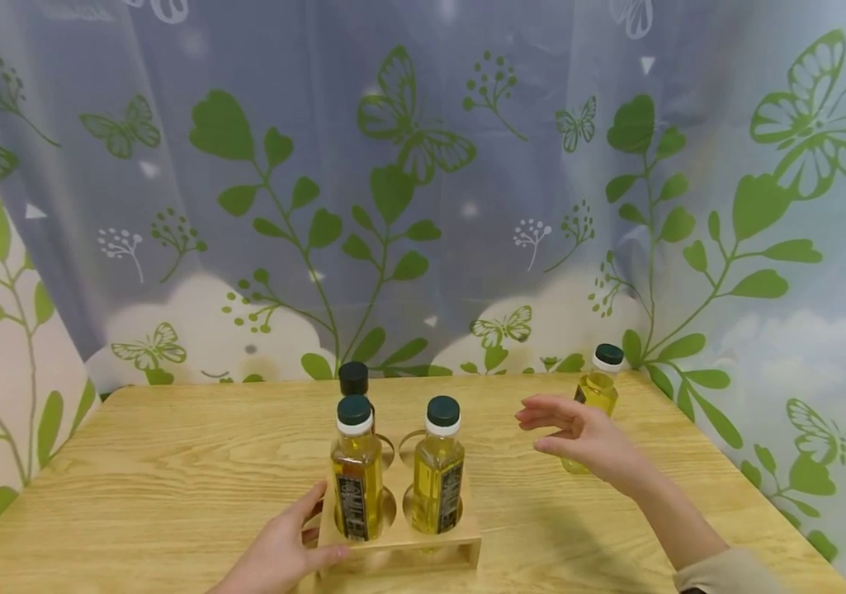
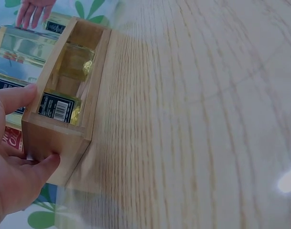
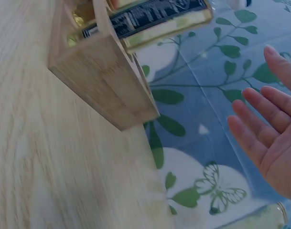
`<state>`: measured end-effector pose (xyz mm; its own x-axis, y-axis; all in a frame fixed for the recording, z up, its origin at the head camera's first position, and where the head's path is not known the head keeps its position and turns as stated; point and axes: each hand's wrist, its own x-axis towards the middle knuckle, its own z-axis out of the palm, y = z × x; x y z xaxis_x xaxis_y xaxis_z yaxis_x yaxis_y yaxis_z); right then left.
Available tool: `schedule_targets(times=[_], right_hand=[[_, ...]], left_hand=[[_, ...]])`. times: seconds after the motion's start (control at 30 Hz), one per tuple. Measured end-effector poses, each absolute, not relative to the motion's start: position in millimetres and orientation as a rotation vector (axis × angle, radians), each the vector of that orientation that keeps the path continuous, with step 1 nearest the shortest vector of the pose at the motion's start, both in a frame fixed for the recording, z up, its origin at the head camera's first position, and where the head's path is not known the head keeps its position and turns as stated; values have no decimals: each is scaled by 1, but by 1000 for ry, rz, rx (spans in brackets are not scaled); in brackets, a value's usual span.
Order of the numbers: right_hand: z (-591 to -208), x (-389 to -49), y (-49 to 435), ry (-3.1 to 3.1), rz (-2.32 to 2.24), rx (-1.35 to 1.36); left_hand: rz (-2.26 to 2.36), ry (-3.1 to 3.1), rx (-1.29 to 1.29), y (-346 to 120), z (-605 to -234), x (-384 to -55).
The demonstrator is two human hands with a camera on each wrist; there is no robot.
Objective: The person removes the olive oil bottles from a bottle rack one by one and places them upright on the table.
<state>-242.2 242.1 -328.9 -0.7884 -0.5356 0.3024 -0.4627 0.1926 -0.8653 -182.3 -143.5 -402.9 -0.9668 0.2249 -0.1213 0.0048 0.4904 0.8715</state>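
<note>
Four bottle caps (image 1: 443, 411): head view, not left-wrist. Left hand (image 1: 285, 538), half-curled, grips wooden bottle rack (image 2: 69, 145); right hand (image 1: 588, 439), fingers loosely extended, empty.

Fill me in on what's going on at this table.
A person's left hand grips the left end of a wooden rack. Two green-capped bottles of yellow liquid stand in its near holes, with a black-capped bottle behind the left one. The right hand, open and holding nothing, is raised near another green-capped bottle at the right.
</note>
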Motion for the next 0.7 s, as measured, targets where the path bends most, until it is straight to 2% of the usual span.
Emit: schedule_targets(times=[0.57, 0.7], right_hand=[[-353, -241, 179, 2216, -1585, -1056], [-353, -239, 167, 2174, -1582, -1003]], left_hand=[[1523, 2483, 206, -142, -404, -184], [1533, 2490, 204, -143, -404, -184]])
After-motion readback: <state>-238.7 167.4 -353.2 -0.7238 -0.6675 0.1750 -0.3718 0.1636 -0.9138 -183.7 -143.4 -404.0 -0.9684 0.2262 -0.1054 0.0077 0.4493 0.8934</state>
